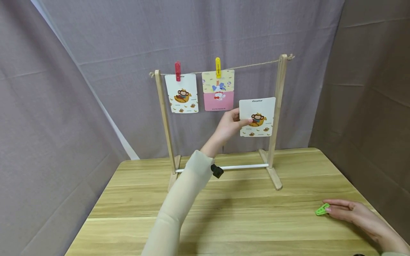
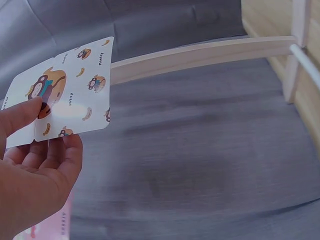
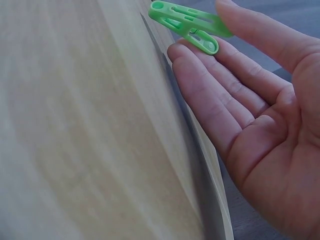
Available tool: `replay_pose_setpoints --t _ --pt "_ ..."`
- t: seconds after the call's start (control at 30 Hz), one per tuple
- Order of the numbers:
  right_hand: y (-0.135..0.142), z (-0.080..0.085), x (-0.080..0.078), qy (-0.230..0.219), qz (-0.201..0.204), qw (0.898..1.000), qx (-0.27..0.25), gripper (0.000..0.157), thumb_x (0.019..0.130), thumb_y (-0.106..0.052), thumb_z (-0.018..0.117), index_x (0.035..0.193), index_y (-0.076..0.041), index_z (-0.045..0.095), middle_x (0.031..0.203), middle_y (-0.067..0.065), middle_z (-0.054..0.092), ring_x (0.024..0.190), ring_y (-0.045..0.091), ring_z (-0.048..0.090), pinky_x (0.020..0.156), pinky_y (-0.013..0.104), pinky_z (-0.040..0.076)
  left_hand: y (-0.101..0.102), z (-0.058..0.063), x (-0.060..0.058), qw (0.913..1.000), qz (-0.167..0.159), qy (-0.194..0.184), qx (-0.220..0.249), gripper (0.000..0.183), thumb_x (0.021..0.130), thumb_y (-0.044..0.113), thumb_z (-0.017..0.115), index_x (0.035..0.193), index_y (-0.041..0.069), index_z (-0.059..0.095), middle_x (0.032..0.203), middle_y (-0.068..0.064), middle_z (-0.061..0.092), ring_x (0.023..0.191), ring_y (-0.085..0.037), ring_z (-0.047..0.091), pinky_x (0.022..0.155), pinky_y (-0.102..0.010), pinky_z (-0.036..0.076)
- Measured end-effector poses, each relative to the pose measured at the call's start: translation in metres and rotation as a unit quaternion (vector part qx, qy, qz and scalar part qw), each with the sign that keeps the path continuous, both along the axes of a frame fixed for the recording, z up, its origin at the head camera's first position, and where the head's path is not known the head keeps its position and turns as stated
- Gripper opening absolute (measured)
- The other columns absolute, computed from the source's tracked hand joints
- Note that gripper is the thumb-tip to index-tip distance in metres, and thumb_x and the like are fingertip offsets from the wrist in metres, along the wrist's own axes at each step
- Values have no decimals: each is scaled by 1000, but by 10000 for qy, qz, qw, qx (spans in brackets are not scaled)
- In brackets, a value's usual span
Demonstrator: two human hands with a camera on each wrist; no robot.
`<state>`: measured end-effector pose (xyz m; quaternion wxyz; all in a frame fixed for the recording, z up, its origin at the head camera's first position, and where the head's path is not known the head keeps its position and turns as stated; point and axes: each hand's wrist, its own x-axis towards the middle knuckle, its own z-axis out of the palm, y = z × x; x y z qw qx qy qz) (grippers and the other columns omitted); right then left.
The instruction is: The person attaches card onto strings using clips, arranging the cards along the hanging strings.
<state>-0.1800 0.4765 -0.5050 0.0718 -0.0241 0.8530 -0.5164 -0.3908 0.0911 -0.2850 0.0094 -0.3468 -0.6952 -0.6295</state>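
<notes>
My left hand (image 1: 229,125) pinches a white monkey card (image 1: 257,110) by its left side, thumb across the front and fingers behind. The card is upright, below the twine (image 1: 253,65) and overlapping the right post in the head view. In the left wrist view the same card (image 2: 82,92) shows a monkey on a banana. Low over the table's right side, my right hand (image 1: 358,215) pinches a green clothespin (image 1: 322,209) between thumb and fingers. The right wrist view shows the green clothespin (image 3: 187,22) near the fingertips, its other fingers extended.
A wooden stand (image 1: 277,106) with a white crossbar (image 1: 245,166) stands at the table's back. From its twine hang a monkey card (image 1: 189,83) under a red clothespin (image 1: 178,71) and a pink-and-yellow card (image 1: 209,101) under a yellow clothespin (image 1: 218,67). Grey curtains (image 1: 105,42) surround the wooden table (image 1: 134,199).
</notes>
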Motion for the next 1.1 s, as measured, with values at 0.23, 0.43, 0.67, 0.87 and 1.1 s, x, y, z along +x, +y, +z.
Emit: replay_pose_setpoints --t 0.23,0.43,0.67,0.87,1.1 --pt "3 -1 1 -39 150 9996 -236 45 104 -15 56 139 11 49 118 -17 68 104 -3 61 81 17 50 1 22 3 10000 -97 -5 12 28 94 6 71 120 -2 65 109 -13 74 96 -15 70 83 -27 56" --pt "2 -1 2 87 78 9999 -119 45 104 -15 56 139 12 48 118 -10 71 104 -2 62 81 17 50 1 36 2 10000 -63 15 -12 30 94 8 71 122 -1 65 112 -11 73 99 -14 69 84 -25 56" --pt "2 3 1 -155 180 9995 -230 46 105 -18 55 141 10 49 119 -6 71 106 -3 62 83 17 50 4 45 2 10000 12 72 42 30 94 7 71 122 -2 64 113 -12 72 98 -14 69 83 -25 56" --pt "3 2 2 -113 148 9994 -287 45 105 -17 55 140 10 49 119 -6 71 106 -3 61 83 17 50 9 49 -1 9997 -1 61 251 29 95 6 70 121 -3 64 112 -13 73 97 -14 69 83 -25 56" --pt "2 0 4 54 77 9996 -264 46 104 -16 57 140 12 48 118 -8 71 104 -2 62 83 18 51 11 55 -3 9987 92 -72 491 26 95 5 69 119 -3 65 111 -14 73 96 -15 70 81 -26 57"
